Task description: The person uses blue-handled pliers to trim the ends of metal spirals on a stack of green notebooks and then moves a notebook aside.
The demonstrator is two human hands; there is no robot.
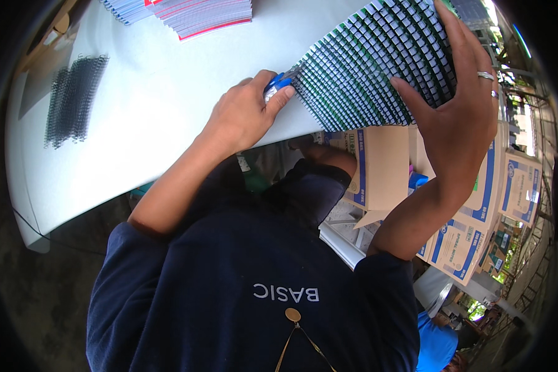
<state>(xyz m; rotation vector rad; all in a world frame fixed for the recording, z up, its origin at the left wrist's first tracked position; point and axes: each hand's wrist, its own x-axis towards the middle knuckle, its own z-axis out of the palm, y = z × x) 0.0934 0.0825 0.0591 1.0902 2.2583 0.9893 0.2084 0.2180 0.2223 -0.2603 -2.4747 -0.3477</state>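
Note:
My left hand (245,115) is closed around a small pair of blue-handled pliers (278,85). Their metal tip meets the near left edge of a large stack of spiral-bound notebooks (359,68), where the coil ends are. The notebooks lie with their spines facing up, in rows of dark coils with green between. Across the right part of the stack my right hand (459,93) is spread, thumb and fingers apart and touching the spines; it wears rings. The exact jaw position of the pliers is too small to make out.
A bundle of loose black spiral coils (74,102) lies at the left of the white table (149,136). Further stacks of notebooks (204,15) stand at the far edge. Cardboard boxes (387,167) are below right, near a person in blue (437,344).

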